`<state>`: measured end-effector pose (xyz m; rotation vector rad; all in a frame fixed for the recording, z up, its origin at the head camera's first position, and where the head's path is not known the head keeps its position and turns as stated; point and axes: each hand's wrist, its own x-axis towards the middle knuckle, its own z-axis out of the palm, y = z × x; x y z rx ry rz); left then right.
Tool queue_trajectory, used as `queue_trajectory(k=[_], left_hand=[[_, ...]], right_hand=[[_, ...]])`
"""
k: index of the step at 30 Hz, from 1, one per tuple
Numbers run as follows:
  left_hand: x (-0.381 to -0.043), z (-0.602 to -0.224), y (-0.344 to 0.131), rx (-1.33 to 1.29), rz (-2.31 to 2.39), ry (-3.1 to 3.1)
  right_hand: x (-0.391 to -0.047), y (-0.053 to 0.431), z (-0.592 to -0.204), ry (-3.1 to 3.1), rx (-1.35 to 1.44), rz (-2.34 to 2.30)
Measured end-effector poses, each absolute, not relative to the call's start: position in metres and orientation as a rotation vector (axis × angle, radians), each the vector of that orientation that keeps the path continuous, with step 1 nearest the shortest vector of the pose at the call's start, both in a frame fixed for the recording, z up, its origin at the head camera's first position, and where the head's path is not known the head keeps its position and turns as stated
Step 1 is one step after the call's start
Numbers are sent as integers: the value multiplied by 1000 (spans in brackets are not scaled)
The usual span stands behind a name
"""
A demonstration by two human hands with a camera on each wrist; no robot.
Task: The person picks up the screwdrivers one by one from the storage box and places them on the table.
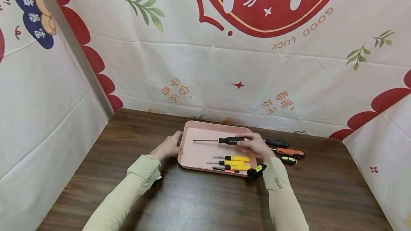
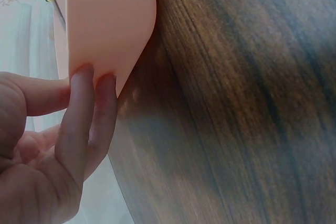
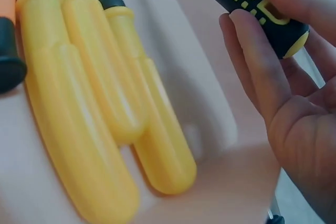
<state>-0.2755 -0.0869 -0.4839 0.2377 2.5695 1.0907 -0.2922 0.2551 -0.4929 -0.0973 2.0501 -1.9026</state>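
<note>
Nearest the person, three yellow-handled screwdrivers (image 1: 236,163) lie side by side along the near wall of the pink tray (image 1: 200,152), which sits on the wooden table (image 1: 208,206). Past them, the left hand (image 1: 167,147) pinches the tray's left rim, and the right hand (image 1: 257,144) grips a black screwdriver (image 1: 228,140) by the rear of its handle, the shaft extending leftward over the tray floor. Brace the tray with the left hand only; avoid lifting its rim. Support the handle between thumb and fingers, hold the shaft parallel to the yellow set, and guide the tip clear of the far wall. To the right of the tray lie further screwdrivers (image 1: 290,152); a printed cloth (image 1: 208,63) hangs behind. The right wrist view exposes an orange-and-black handle (image 3: 10,59) beside the yellow ones and the held handle's yellow end cap, which the fingers cover in the head view. The left wrist view alone shows fingertips (image 2: 82,74) pressing the outer wall; there, the held shaft's tip is hidden.
</note>
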Motion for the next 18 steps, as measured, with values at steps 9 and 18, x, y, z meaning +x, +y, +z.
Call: queue_trajectory(k=[9, 18], left_hand=[[-275, -484, -87, 232, 1103, 2555], [-274, -484, -87, 223, 1128, 2538]], right_hand=[[-286, 276, -485, 1878, -139, -2067], [-274, 310, -478, 1799, -260, -2169]])
